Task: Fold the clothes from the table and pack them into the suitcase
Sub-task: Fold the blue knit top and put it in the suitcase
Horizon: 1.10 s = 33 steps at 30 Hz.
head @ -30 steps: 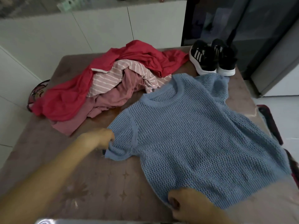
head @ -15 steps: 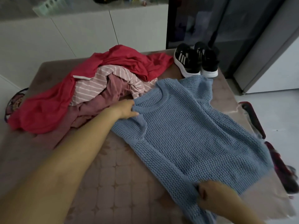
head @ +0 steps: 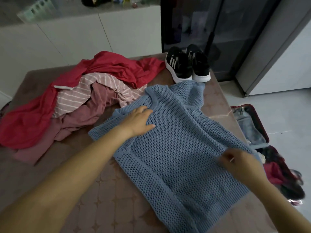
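Right now a blue open-knit short-sleeved sweater (head: 176, 148) lies spread front-up on the bench (head: 101, 207), which wears a brown quilted cover. Its collar points toward the far side and its hem toward the person. The left hand (head: 140, 121) rests flat on the chest of the sweater just below the collar, its grip spread, with straight fingers pressing the knit down. The right hand (head: 235, 161), a ring on one finger, sits at the sweater's right edge. Its grip is curled and pinches the fabric there, and a raised ridge of knit runs from the far shoulder to those fingers. This hand is somewhat blurred.

Beside the sweater, to the left and farther back, is a loose pile of unfolded clothes. A red garment (head: 117, 68) drapes over the top and down the left, a pink-and-white striped garment (head: 72, 96) lies under it, and a dusty pink garment (head: 94, 113) touches the sweater's left shoulder. A pair of black sneakers with white soles (head: 188, 66) stands at the far right corner of the bench, just beyond the sweater's right sleeve.

On the floor to the right of the bench lies an open dark red suitcase (head: 260, 121), with folded denim (head: 249, 125) inside. More dark and red cloth shows nearer, too blurred to tell apart. White cabinets (head: 84, 36) stand behind the bench.
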Available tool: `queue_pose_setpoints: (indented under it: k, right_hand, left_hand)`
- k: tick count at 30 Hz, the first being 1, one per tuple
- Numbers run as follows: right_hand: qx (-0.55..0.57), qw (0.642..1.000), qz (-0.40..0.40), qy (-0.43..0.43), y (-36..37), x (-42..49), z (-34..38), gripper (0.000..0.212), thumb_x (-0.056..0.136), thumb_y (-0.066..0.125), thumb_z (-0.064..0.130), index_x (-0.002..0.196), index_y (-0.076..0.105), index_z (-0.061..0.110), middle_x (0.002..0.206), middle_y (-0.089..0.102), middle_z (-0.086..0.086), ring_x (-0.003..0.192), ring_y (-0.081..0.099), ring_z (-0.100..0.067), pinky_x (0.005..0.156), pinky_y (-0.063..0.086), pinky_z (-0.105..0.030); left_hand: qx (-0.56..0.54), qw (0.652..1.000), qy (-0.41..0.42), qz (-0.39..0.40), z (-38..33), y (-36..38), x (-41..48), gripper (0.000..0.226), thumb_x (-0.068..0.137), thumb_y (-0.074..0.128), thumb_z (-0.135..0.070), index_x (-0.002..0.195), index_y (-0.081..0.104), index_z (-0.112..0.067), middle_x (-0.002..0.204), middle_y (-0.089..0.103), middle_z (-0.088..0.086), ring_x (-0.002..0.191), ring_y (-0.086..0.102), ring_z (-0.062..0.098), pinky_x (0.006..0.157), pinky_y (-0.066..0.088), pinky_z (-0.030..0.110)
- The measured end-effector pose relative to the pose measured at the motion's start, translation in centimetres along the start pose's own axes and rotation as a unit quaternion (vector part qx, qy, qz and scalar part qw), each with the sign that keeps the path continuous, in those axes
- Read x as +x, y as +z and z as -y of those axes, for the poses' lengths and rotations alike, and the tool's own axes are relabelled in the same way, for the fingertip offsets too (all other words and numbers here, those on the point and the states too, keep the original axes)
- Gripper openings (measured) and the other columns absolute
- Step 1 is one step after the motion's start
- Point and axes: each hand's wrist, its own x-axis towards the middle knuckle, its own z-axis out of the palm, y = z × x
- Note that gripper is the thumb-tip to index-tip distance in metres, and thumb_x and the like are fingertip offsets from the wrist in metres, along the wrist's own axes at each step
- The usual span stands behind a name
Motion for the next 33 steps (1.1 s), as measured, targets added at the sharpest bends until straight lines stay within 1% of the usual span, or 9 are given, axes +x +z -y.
queue_pose_setpoints:
  k: [5,10,13,16,19,22,27,30,33]
  right_hand:
    - [0.0,0.995,-0.1,0.028,-1.8,3.8,-2.8,0.016,0.086,0.065,0.021,0.099,0.07,0.013,0.099,0.06,-0.017,0.085,0.061,-0.04,0.067,0.046,-0.04]
    - [-0.038,0.996,-0.033,0.076,-1.3,5.3,-4.6,0.041,0.085,0.066,0.038,0.119,0.062,0.015,0.112,0.064,-0.013,0.101,0.06,-0.035,0.079,0.05,-0.041]
    - [-0.053,0.996,0.006,0.072,-0.7,5.2,-5.4,0.032,0.088,0.059,0.044,0.111,0.061,0.022,0.105,0.066,-0.003,0.098,0.062,-0.027,0.073,0.044,-0.034]
    - [-0.061,0.995,-0.032,0.077,-1.0,4.6,-6.0,0.019,0.089,0.057,0.042,0.099,0.06,0.025,0.097,0.062,0.0,0.092,0.06,-0.024,0.068,0.033,-0.033]
    - [-0.014,0.991,-0.094,0.092,-1.6,3.9,-6.8,0.016,0.083,0.066,0.036,0.09,0.06,0.023,0.084,0.059,0.001,0.078,0.059,-0.024,0.068,0.037,-0.034]
    - [0.006,0.994,-0.068,0.09,-1.5,3.4,-7.1,0.026,0.081,0.07,0.039,0.088,0.053,0.021,0.068,0.06,0.003,0.06,0.057,-0.021,0.058,0.039,-0.032]
    - [0.065,0.992,-0.061,0.084,-1.5,3.8,-6.8,0.024,0.092,0.052,0.047,0.096,0.059,0.025,0.082,0.064,0.005,0.074,0.062,-0.018,0.069,0.05,-0.036]
    - [0.031,0.995,0.009,0.093,-1.6,4.3,-7.1,0.024,0.091,0.057,0.041,0.086,0.062,0.019,0.079,0.064,0.002,0.07,0.059,-0.018,0.066,0.05,-0.038]
    - [0.046,0.99,-0.036,0.129,-2.1,4.3,-7.4,0.02,0.088,0.062,0.037,0.091,0.058,0.018,0.082,0.064,-0.001,0.075,0.06,-0.026,0.066,0.05,-0.04]
  left_hand:
    - [-0.013,0.998,0.047,-0.036,-3.8,-1.9,6.4,0.055,0.089,0.059,-0.041,0.134,0.047,-0.011,0.138,0.041,0.012,0.13,0.039,0.029,0.11,0.032,0.042]
    - [0.005,0.996,0.054,-0.074,-8.2,-3.3,14.3,0.046,0.088,0.06,-0.032,0.129,0.052,-0.012,0.132,0.051,0.013,0.122,0.047,0.033,0.104,0.038,0.04]
    - [0.008,0.995,0.064,-0.072,-10.2,-3.3,18.6,0.044,0.09,0.058,-0.026,0.132,0.05,-0.014,0.135,0.052,0.011,0.123,0.048,0.032,0.103,0.04,0.041]
    - [0.02,0.996,0.086,-0.033,-11.6,-2.2,21.9,0.044,0.092,0.055,-0.019,0.135,0.046,-0.014,0.139,0.048,0.011,0.125,0.046,0.032,0.101,0.041,0.044]
    - [0.049,0.994,0.092,0.014,-12.5,-0.4,24.0,0.048,0.092,0.056,-0.018,0.136,0.041,-0.008,0.137,0.043,0.018,0.122,0.047,0.037,0.098,0.042,0.047]
    - [0.076,0.994,0.075,0.026,-12.9,0.9,24.8,0.052,0.09,0.055,-0.014,0.137,0.034,-0.005,0.132,0.044,0.023,0.115,0.05,0.041,0.091,0.045,0.048]
    - [0.106,0.986,0.075,0.103,-12.9,-0.4,24.2,0.034,0.086,0.055,-0.012,0.118,0.043,-0.01,0.116,0.055,0.018,0.096,0.055,0.035,0.075,0.045,0.041]
    - [0.073,0.992,0.088,0.045,-12.9,-2.4,23.4,0.035,0.081,0.06,-0.015,0.114,0.05,-0.012,0.117,0.055,0.015,0.1,0.056,0.034,0.075,0.044,0.038]
    - [-0.06,0.991,0.1,-0.066,-13.0,-5.2,23.0,0.036,0.077,0.059,-0.009,0.112,0.052,-0.011,0.11,0.06,0.014,0.102,0.057,0.034,0.084,0.047,0.041]
